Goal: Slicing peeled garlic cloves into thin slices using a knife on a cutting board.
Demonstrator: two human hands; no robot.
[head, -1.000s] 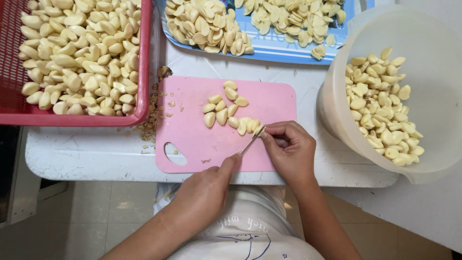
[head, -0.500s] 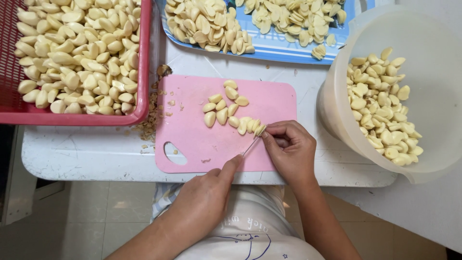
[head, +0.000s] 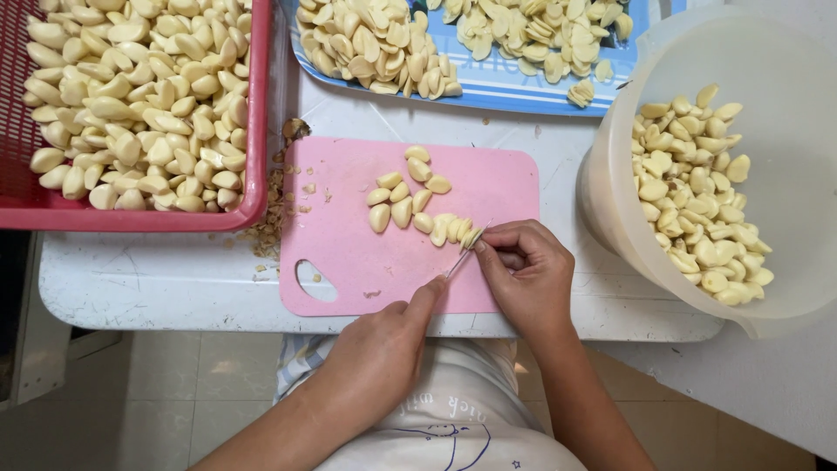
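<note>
A pink cutting board lies on the white table with several peeled garlic cloves on it. My left hand grips a small knife, index finger stretched along its back, blade edge-on and thin. The blade meets a partly sliced clove at the board's right side. My right hand pinches the end of that clove with its fingertips and holds it down on the board.
A red basket of peeled cloves stands at the back left, garlic scraps beside it. A blue tray with sliced garlic lies at the back. A big translucent bucket holding cloves stands at the right. The table's front edge runs under my wrists.
Both hands stay at the same spot on the board. The knife has made small moves at the clove, and the row of slices beside my right fingers looks slightly longer.
</note>
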